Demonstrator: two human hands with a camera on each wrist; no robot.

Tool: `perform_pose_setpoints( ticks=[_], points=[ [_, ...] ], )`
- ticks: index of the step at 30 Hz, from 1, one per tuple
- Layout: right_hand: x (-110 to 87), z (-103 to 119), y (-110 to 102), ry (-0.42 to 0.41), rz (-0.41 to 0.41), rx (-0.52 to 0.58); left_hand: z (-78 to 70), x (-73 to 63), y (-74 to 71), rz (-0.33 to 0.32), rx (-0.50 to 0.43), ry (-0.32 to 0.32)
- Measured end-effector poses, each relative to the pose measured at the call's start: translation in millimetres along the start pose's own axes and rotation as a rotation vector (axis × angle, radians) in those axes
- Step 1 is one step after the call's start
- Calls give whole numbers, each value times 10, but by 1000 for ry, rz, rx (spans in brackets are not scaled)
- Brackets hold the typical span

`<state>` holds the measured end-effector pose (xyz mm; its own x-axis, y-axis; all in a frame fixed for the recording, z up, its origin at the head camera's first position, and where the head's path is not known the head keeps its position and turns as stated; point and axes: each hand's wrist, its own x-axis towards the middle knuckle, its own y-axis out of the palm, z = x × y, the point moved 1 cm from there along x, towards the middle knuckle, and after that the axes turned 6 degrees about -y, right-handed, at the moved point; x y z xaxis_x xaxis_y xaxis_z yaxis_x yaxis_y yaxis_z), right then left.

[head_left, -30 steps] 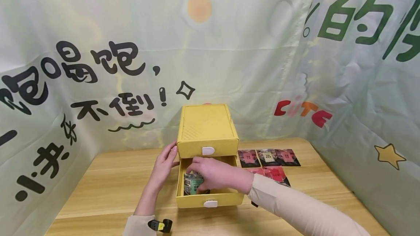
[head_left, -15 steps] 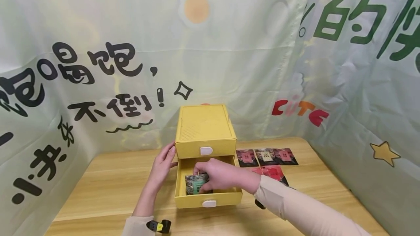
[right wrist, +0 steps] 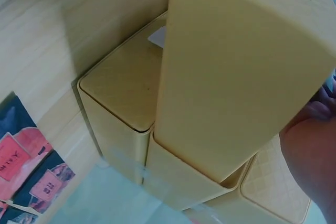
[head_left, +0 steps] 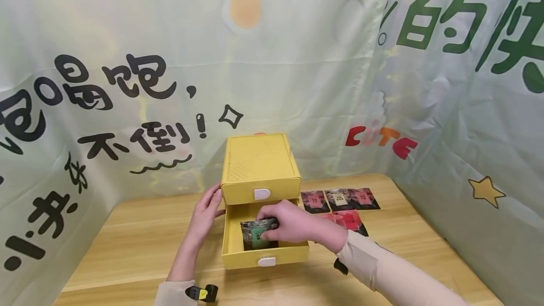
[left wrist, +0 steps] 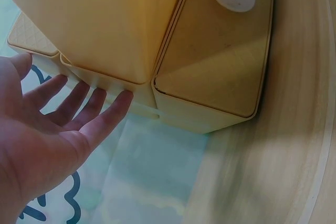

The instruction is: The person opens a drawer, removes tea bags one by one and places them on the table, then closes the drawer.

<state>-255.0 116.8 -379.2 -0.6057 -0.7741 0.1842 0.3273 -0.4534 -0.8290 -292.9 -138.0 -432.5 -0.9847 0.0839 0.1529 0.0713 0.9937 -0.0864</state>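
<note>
A yellow drawer cabinet [head_left: 261,159] stands on the wooden table, with its middle drawer [head_left: 238,259] pulled out. Inside the drawer, small dark packets with a green label [head_left: 254,236] lean tilted; how many is unclear. My right hand [head_left: 291,223] reaches into the drawer from the right and pinches the upper right part of a packet between thumb and fingers. My left hand [head_left: 201,218] lies along the cabinet's left side. In the left wrist view its fingers [left wrist: 107,116] extend toward the cabinet wall and the drawer's side. The right wrist view hides most of the right hand behind the drawer.
Several dark packets with red and cream labels [head_left: 339,198] lie in rows on the table [head_left: 140,244], right of the cabinet. Beneath the open drawer sits a closed bottom drawer [left wrist: 215,40]. Printed cloth [head_left: 293,74] hangs behind and at both sides.
My right hand has shifted from above the green-labelled packets to pinching the upper right part, and the packets tilt up more. The left hand stays at the cabinet. The head view has turned slightly right.
</note>
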Motion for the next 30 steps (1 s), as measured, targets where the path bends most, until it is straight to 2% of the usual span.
perform_pose_setpoints(
  ticks=[8, 17, 21, 26, 30],
  points=[
    [-126, -2, -35, 21, -153, 76, 5, 4, -21, 0, 1, -1],
    [-302, -30, -79, 91, -349, 69, -4, 3, -18, 4, -3, -1],
    [-383, -59, -113, 100, -432, 172, -3, 2, -11, 9, -8, 2],
    [-493, -103, -169, 119, -491, 333, 3, 1, -5, 3, -7, 5],
    [-605, -106, -210, 166, -536, 376, 5, 2, -1, -2, -4, 7]
  ],
)
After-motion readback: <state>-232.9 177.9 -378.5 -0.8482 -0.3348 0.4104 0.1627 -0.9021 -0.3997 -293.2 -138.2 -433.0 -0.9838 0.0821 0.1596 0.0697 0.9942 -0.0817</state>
